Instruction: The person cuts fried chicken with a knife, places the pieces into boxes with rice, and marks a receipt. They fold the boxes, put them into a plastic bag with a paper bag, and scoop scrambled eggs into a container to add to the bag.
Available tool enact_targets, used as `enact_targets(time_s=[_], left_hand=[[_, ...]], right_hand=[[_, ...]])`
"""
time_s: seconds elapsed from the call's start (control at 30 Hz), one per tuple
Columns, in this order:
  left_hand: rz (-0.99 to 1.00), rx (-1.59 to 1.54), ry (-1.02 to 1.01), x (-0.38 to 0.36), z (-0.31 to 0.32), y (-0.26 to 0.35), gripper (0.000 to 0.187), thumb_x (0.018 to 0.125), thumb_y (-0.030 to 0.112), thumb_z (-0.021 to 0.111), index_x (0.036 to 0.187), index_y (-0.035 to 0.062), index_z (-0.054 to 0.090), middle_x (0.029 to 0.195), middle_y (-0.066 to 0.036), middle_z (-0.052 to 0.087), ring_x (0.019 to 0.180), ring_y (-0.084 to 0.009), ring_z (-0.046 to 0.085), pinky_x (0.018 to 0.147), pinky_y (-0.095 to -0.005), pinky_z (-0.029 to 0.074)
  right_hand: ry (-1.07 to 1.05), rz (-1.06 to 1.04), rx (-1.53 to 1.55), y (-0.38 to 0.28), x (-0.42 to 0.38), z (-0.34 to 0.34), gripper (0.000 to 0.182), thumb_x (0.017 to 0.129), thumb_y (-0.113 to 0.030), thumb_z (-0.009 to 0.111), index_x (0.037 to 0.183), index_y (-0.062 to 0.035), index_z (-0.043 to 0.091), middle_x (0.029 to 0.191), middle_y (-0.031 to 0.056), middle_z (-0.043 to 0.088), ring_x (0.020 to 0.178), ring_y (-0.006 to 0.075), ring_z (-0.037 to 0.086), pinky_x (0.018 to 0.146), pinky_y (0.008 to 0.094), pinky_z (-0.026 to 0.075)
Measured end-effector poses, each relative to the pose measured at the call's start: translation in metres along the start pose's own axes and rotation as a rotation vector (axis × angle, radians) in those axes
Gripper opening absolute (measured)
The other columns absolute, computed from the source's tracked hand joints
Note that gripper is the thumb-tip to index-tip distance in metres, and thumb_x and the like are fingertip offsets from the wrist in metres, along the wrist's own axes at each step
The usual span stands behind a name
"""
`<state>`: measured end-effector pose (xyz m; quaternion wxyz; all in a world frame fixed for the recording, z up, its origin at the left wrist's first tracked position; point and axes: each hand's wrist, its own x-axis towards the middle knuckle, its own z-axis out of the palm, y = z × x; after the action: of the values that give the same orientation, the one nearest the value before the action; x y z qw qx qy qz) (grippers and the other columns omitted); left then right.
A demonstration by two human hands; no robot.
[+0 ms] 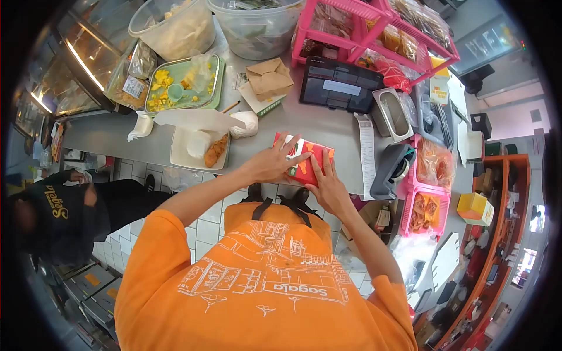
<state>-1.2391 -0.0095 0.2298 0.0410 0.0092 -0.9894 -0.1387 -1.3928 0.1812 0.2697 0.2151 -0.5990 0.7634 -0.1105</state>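
A red box (303, 173) with white and yellow print lies at the front edge of the metal counter. My left hand (276, 159) rests on its left part, fingers spread over the top. On its right part lies my right hand (329, 186), its fingers stretched out flat. Left of the hands stands an open white carton (182, 153) holding a white wrapped lump (199, 141) and a browned fried piece (216, 151). Another white wrapped bundle (244, 124) sits just behind that carton.
Behind are a tray with yellow bits (220, 88), two plastic tubs, a brown paper bag (269, 78), a dark tablet (339, 86) and pink baskets (345, 52). A paper strip (366, 153) and printer (393, 171) are right. A person (55, 213) stands left.
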Motion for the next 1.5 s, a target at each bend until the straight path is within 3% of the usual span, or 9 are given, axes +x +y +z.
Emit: enact_targets(time_s=[0.37, 0.5, 0.57, 0.77, 0.83, 0.97, 1.13, 1.27, 1.5], left_hand=[[-0.209, -0.026, 0.235, 0.008, 0.002, 0.032, 0.084, 0.072, 0.059, 0.076, 0.148, 0.0388, 0.046, 0.15, -0.024, 0.036, 0.136, -0.0547, 0.033, 0.088, -0.0562, 0.054], [-0.338, 0.004, 0.337, 0.017, 0.01, 0.043, 0.079, 0.069, 0.059, 0.079, 0.141, 0.0403, 0.054, 0.14, -0.019, 0.042, 0.129, -0.0463, 0.041, 0.079, -0.0499, 0.055], [-0.384, -0.002, 0.337, 0.022, 0.008, 0.043, 0.078, 0.068, 0.057, 0.08, 0.14, 0.0391, 0.055, 0.136, -0.017, 0.043, 0.126, -0.0423, 0.042, 0.075, -0.0482, 0.055], [-0.365, 0.056, 0.353, 0.031, 0.006, 0.05, 0.078, 0.068, 0.055, 0.082, 0.139, 0.0374, 0.057, 0.135, -0.017, 0.044, 0.124, -0.0411, 0.042, 0.076, -0.046, 0.055], [-0.354, 0.082, 0.362, 0.036, 0.003, 0.049, 0.078, 0.068, 0.055, 0.082, 0.139, 0.0372, 0.057, 0.136, -0.017, 0.044, 0.124, -0.0412, 0.042, 0.077, -0.046, 0.055], [-0.396, -0.009, 0.354, 0.038, 0.004, 0.053, 0.075, 0.068, 0.052, 0.084, 0.137, 0.0328, 0.061, 0.136, -0.02, 0.044, 0.124, -0.0462, 0.042, 0.096, -0.0523, 0.048], [-0.377, 0.153, 0.422, 0.048, 0.008, 0.05, 0.074, 0.069, 0.053, 0.082, 0.137, 0.0356, 0.06, 0.136, -0.018, 0.044, 0.125, -0.0449, 0.041, 0.085, -0.0487, 0.055], [-0.478, 0.074, 0.413, 0.042, 0.021, 0.069, 0.075, 0.069, 0.053, 0.081, 0.138, 0.0354, 0.059, 0.137, -0.02, 0.044, 0.126, -0.0485, 0.04, 0.092, -0.0522, 0.05], [-0.521, 0.044, 0.375, 0.044, 0.006, 0.068, 0.086, 0.064, 0.049, 0.083, 0.144, 0.0359, 0.053, 0.136, -0.022, 0.044, 0.125, -0.0489, 0.041, 0.091, -0.0542, 0.051]], right_hand=[[0.162, -0.063, 0.086, 0.021, -0.021, 0.015, 0.069, 0.098, -0.025, 0.059, 0.157, -0.0109, 0.027, 0.163, 0.0191, 0.023, 0.143, 0.0464, 0.033, 0.118, 0.0487, 0.03], [1.066, 0.752, 0.39, 0.051, -0.071, -0.037, 0.029, 0.096, -0.02, 0.061, 0.119, -0.0015, 0.061, 0.114, 0.0163, 0.064, 0.107, 0.0311, 0.059, 0.094, 0.0424, 0.046], [0.911, 1.219, 0.136, 0.1, -0.091, -0.047, 0.041, 0.097, -0.036, 0.061, 0.11, 0.0021, 0.067, 0.109, 0.0209, 0.067, 0.101, 0.0368, 0.062, 0.088, 0.0418, 0.049], [0.879, 1.136, 1.297, 0.156, -0.095, -0.02, 0.036, 0.097, -0.031, 0.064, 0.101, 0.004, 0.072, 0.112, 0.0148, 0.067, 0.108, 0.0291, 0.062, 0.088, 0.0564, 0.055], [1.219, 0.608, 1.712, 0.157, -0.121, 0.02, 0.03, 0.101, -0.025, 0.06, 0.099, 0.003, 0.07, 0.1, 0.0106, 0.065, 0.104, 0.0244, 0.061, 0.097, 0.0528, 0.052], [1.381, 0.573, 1.491, 0.15, -0.107, 0.087, 0.014, 0.098, -0.009, 0.063, 0.099, 0.0043, 0.066, 0.094, 0.0081, 0.062, 0.091, 0.0203, 0.063, 0.096, 0.0419, 0.054], [0.74, 1.095, 1.113, 0.128, -0.119, 0.102, 0.023, 0.099, -0.022, 0.064, 0.1, -0.0024, 0.075, 0.096, 0.006, 0.071, 0.085, 0.0146, 0.065, 0.076, 0.0326, 0.058], [0.385, 0.526, 1.093, 0.035, -0.049, 0.041, 0.036, 0.095, -0.037, 0.068, 0.087, -0.003, 0.079, 0.067, 0.002, 0.068, 0.059, 0.0084, 0.058, 0.056, 0.0272, 0.048], [0.286, 0.416, 0.829, 0.052, 0.017, 0.053, 0.043, 0.083, -0.041, 0.08, 0.075, 0.0003, 0.076, 0.056, 0.0061, 0.064, 0.053, 0.0103, 0.057, 0.052, 0.0313, 0.047]])
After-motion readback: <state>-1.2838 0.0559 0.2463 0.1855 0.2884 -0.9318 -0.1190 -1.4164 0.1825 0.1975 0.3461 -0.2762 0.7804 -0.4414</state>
